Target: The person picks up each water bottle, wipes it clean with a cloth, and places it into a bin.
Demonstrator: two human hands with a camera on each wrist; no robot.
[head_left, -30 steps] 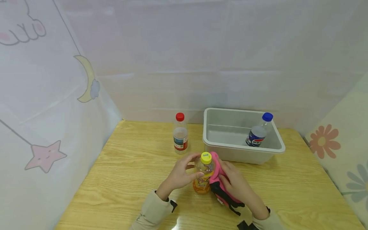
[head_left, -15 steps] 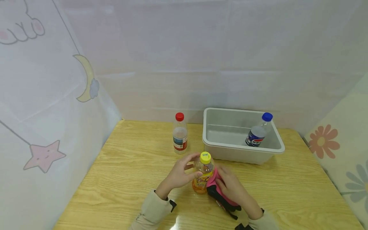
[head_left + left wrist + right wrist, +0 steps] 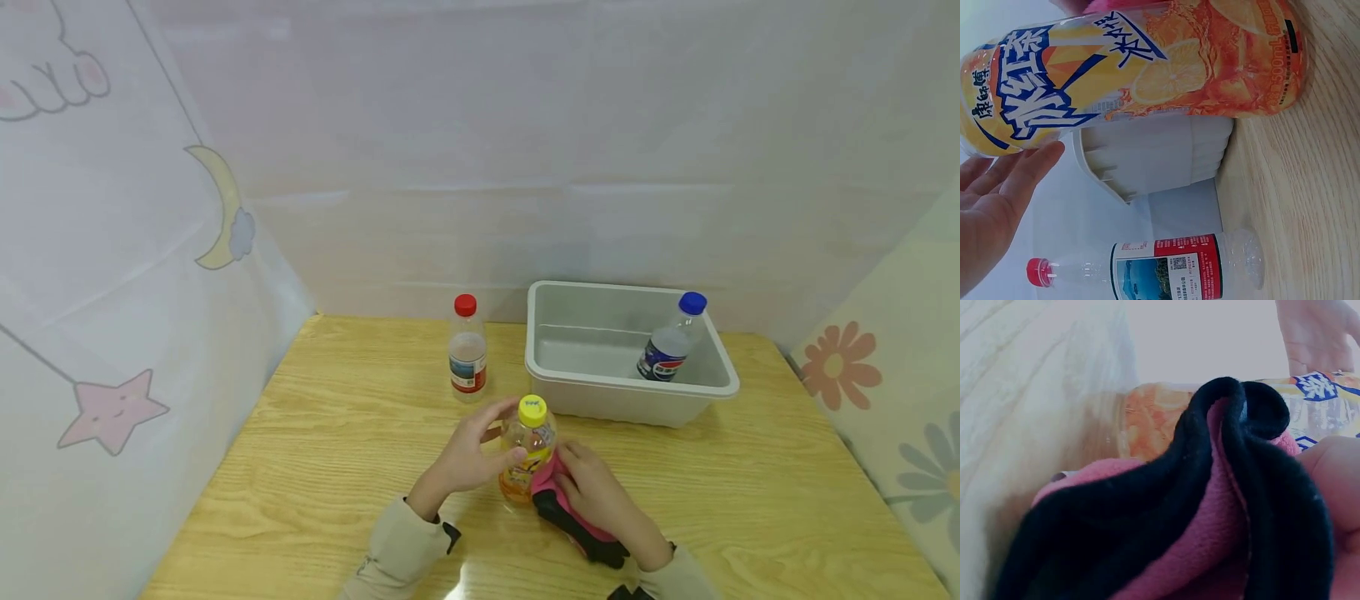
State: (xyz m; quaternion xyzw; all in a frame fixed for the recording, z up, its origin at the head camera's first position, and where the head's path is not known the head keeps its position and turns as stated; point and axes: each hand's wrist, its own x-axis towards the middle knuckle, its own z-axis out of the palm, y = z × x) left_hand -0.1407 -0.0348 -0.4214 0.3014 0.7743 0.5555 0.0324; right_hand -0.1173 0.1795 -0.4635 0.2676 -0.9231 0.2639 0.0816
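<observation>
A wooden bench (image 3: 352, 417) carries a grey tub (image 3: 607, 402) near its back right corner. A blue-capped bottle (image 3: 663, 352) leans inside the tub; a red-capped bottle (image 3: 467, 362) stands by the bench's back edge, left of the tub. The yellow-capped tea bottle (image 3: 534, 444) stands upright before the tub's front left corner, the grip of the left hand (image 3: 468, 454) curled round it. The right hand (image 3: 600, 493) grasps a pink-and-black cloth (image 3: 557, 510) against it. A second ago the cloth reached up beside the cap (image 3: 532, 411); now it bunches lower, so the work seems to have moved down the bottle's side.
</observation>
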